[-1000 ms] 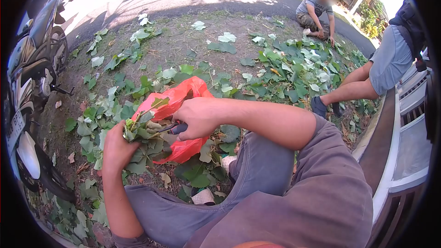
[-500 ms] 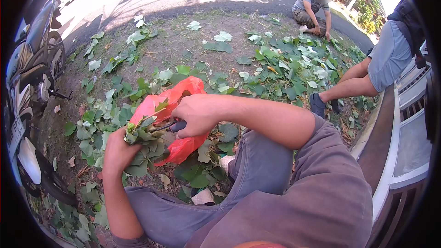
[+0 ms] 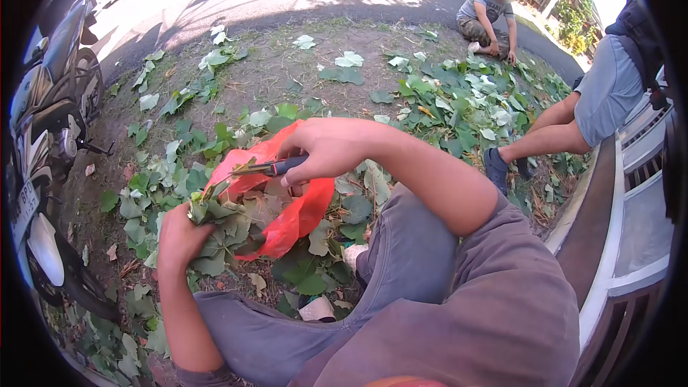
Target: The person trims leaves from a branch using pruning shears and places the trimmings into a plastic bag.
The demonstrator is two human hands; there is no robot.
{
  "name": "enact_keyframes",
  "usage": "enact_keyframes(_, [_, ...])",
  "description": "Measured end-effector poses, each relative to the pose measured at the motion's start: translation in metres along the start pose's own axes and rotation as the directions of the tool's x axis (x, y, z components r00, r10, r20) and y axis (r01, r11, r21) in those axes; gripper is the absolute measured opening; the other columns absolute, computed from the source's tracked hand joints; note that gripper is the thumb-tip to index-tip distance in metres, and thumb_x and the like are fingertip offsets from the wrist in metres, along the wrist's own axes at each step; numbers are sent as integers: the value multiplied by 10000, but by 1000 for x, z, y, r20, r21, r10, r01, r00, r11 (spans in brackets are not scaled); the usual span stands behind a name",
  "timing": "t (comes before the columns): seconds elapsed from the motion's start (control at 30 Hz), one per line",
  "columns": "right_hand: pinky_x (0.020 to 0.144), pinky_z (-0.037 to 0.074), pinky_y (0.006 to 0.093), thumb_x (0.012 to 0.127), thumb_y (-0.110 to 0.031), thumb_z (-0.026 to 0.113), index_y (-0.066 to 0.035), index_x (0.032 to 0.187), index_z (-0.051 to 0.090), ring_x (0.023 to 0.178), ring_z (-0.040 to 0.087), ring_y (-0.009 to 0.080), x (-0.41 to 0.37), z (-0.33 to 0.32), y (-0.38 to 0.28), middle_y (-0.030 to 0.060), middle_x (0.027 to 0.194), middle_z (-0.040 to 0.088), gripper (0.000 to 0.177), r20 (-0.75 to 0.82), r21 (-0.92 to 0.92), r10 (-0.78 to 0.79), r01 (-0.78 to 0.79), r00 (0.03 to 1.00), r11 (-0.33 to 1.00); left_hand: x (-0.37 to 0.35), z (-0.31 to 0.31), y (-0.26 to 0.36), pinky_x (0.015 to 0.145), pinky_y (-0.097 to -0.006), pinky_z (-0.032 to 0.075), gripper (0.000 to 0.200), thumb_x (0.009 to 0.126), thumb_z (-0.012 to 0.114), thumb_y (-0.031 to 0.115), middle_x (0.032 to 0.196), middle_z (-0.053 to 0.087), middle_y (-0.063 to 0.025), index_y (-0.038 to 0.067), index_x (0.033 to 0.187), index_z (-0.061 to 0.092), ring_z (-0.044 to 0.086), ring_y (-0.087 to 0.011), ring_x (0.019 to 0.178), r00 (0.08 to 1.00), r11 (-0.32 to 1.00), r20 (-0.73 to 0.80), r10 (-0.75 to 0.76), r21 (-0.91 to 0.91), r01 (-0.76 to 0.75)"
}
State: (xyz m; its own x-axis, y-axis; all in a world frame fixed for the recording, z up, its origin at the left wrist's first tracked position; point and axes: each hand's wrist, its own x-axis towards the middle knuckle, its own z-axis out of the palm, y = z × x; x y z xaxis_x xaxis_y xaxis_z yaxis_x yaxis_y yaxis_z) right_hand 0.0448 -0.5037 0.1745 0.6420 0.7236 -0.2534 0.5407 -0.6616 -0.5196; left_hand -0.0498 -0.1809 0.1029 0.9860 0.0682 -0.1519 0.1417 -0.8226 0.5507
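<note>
My left hand (image 3: 185, 233) is closed around a bunch of leafy stems (image 3: 226, 228), their cut-looking ends pointing up. My right hand (image 3: 324, 149) grips a pair of scissors (image 3: 276, 168) by the dark handles. Its blades reach left, just above the top of the bunch. A red plastic bag (image 3: 301, 216) lies with its mouth spread between my hands, beneath the scissors and beside the leaves. Part of the bag is hidden by my right hand and the bunch.
Broad green leaves (image 3: 459, 100) lie scattered over the dirt. Motorcycles (image 3: 61, 122) stand at the left. One person (image 3: 491, 18) crouches at the far right; another person's leg (image 3: 545, 140) is nearer, beside a white-framed structure (image 3: 609, 244). A road (image 3: 287, 0) runs behind.
My right hand has risen slightly and drawn right with the scissors, so the blades now show above the bunch. The left hand has shifted slightly with the leaves.
</note>
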Motion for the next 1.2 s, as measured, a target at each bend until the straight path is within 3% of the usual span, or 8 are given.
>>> enact_keyframes(0.37, [879, 506, 354, 933, -483, 688, 4, 1279, 700, 946, 657, 210, 18, 4, 12, 114, 1062, 735, 597, 33, 399, 41, -51, 999, 916, 8, 22, -9, 903, -479, 560, 490, 710, 861, 143, 1040, 763, -229, 28, 1169, 733, 728, -412, 1003, 978, 988, 137, 154, -18, -153])
enact_keyframes(0.5, [897, 506, 331, 955, -428, 688, 27, 1272, 702, 957, 656, 183, 29, 14, 14, 101, 1081, 733, 555, 15, 546, -57, 39, 998, 837, 8, 26, 12, 908, -442, 566, 490, 749, 856, 173, 1051, 782, -176, 69, 1213, 739, 753, -347, 974, 956, 991, 270, 113, 34, -127])
enact_keyframes(0.67, [974, 517, 300, 977, -304, 687, 86, 1241, 689, 1048, 697, 178, 34, 20, 12, 140, 1144, 746, 471, -10, 890, -178, 90, 984, 447, 22, 50, 2, 953, -471, 552, 479, 770, 847, 212, 1120, 762, -208, 70, 1214, 733, 727, -373, 1059, 936, 989, 323, 141, 3, -150])
enact_keyframes(0.8, [1018, 517, 328, 977, -292, 681, 92, 1258, 672, 1103, 707, 208, 34, 17, 10, 164, 1184, 743, 476, -52, 862, -199, 145, 979, 486, 28, 65, -9, 961, -459, 553, 501, 780, 853, 238, 1153, 761, -204, 73, 1237, 731, 730, -365, 1073, 907, 985, 384, 172, -42, -169])
enact_keyframes(0.9, [920, 523, 311, 951, -371, 725, 45, 1176, 705, 991, 694, 153, 35, 19, 10, 93, 1095, 738, 473, -85, 881, -220, 177, 972, 439, 29, 67, -9, 969, -440, 553, 519, 813, 848, 278, 1181, 763, -181, 73, 1271, 718, 736, -334, 1084, 891, 980, 407, 201, -78, -185])
enact_keyframes(1.0, [905, 522, 318, 955, -374, 701, 14, 1169, 712, 983, 694, 158, 36, 19, 14, 112, 1119, 743, 443, -94, 918, -176, 153, 980, 365, 36, 76, -10, 1010, -428, 534, 601, 856, 835, 350, 1262, 739, -160, 98, 1374, 663, 707, -311, 1164, 824, 953, 554, 120, -297, 60])
enact_keyframes(1.1, [905, 521, 327, 951, -396, 692, 4, 1187, 708, 990, 690, 158, 31, 17, 0, 112, 1146, 741, 465, -69, 959, -212, 123, 975, 255, 54, 115, -42, 1067, -422, 498, 647, 866, 832, 329, 1360, 688, -160, 104, 1431, 613, 652, -296, 1260, 799, 988, 590, 115, -155, -28])
enact_keyframes(1.2, [917, 521, 347, 961, -398, 667, -5, 1230, 697, 1049, 692, 170, 37, 20, 14, 117, 1183, 742, 477, -76, 915, -261, 171, 962, 366, 73, 131, -64, 1112, -403, 464, 702, 895, 802, 302, 1423, 645, -134, 96, 1508, 530, 611, -259, 1297, 812, 979, 568, 138, -205, -24])
